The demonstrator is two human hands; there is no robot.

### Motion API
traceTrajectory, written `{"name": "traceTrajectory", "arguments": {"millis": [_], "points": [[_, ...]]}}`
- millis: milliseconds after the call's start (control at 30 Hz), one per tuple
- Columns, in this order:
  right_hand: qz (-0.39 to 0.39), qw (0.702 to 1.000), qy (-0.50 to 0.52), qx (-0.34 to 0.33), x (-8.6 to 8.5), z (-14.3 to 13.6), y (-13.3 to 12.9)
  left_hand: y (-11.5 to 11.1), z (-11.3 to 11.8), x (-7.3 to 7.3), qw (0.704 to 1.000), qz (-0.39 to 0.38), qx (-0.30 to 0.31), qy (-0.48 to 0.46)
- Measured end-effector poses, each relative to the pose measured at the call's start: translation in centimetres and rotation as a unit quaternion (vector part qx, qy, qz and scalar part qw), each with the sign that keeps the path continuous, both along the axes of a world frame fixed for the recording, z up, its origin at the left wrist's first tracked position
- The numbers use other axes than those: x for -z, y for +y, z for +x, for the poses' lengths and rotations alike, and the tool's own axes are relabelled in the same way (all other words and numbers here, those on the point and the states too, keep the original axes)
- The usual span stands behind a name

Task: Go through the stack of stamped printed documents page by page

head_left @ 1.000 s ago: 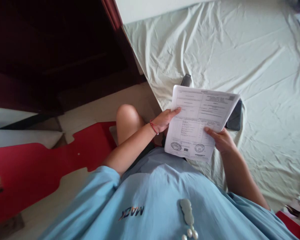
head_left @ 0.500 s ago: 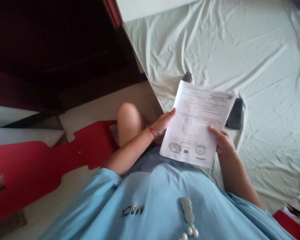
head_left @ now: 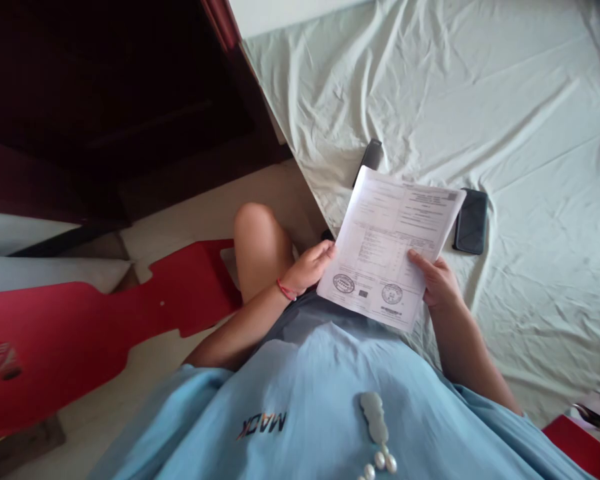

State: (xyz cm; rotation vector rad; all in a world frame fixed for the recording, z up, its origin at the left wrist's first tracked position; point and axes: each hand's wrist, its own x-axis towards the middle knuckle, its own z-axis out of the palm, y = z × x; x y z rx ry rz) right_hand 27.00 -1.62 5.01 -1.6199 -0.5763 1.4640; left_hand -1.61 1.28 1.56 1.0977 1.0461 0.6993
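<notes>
A white printed document (head_left: 380, 233) with two round stamps near its lower edge is held out over my lap, its top end reaching above the cloth. My right hand (head_left: 440, 280) grips the right side, thumb on the printed face and the other fingers mostly behind. At the left edge, my left hand (head_left: 310, 267) pinches the paper with its fingertips; a red string bracelet (head_left: 287, 291) circles that wrist. Just past the paper's right edge lies a black phone (head_left: 472, 222). A dark slim object (head_left: 370, 160) sticks out beyond its top left corner, partly covered.
A wrinkled pale green cloth (head_left: 430, 87) covers the surface ahead and to the right. On the left stands a red plastic chair (head_left: 180, 293), beside dark furniture (head_left: 105, 100). A red object (head_left: 580, 447) and a spoon-like item sit at lower right.
My left hand has slid down the paper's left edge, its thumb withdrawn from the printed face. The document has shifted slightly left, showing more of the phone and the dark object.
</notes>
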Motion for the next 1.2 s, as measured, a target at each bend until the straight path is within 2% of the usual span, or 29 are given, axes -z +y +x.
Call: {"name": "traceTrajectory", "arguments": {"millis": [167,267,433,567,700,800,900,967,1000,1100,1133,1200], "points": [[-0.016,1.0,0.003,0.024,0.9,-1.0,-0.3,-2.8,0.5,2.3,0.993,0.037,-0.034,0.103],[-0.012,1.0,-0.022,0.009,0.9,-1.1,-0.5,-3.1,0.9,2.6,0.989,0.038,-0.08,0.121],[-0.011,0.998,-0.053,0.013,1.1,-0.9,-1.5,-3.5,1.2,2.0,0.993,-0.005,-0.104,0.055],[-0.017,0.999,-0.05,0.006,1.4,-0.8,-2.6,-4.1,1.8,2.2,0.989,-0.062,-0.137,-0.012],[-0.026,0.999,-0.039,-0.003,1.4,-0.7,-3.1,-4.2,2.0,2.8,0.987,-0.097,-0.124,-0.029],[-0.024,0.998,-0.044,-0.028,1.6,-0.2,-3.0,-4.1,1.8,3.0,0.993,-0.055,-0.104,0.025],[0.002,0.991,-0.116,-0.061,1.8,0.8,-2.9,-4.1,1.5,2.8,0.993,-0.004,-0.081,0.085],[0.027,0.97,-0.236,-0.057,1.6,1.6,-2.7,-4.1,1.4,2.6,0.991,0.018,-0.07,0.11],[0.048,0.949,-0.307,-0.045,1.4,2.0,-2.5,-4.1,1.4,2.5,0.99,0.026,-0.066,0.119],[0.161,0.861,-0.482,-0.022,0.4,2.3,-1.8,-4.3,1.3,2.3,0.988,0.043,-0.059,0.137],[0.205,0.832,-0.514,-0.035,0.0,2.0,-1.4,-4.3,1.4,2.3,0.987,0.044,-0.057,0.141],[0.282,0.789,-0.536,-0.109,-0.8,0.9,-0.7,-4.4,1.5,2.3,0.988,0.043,-0.05,0.141]]}}
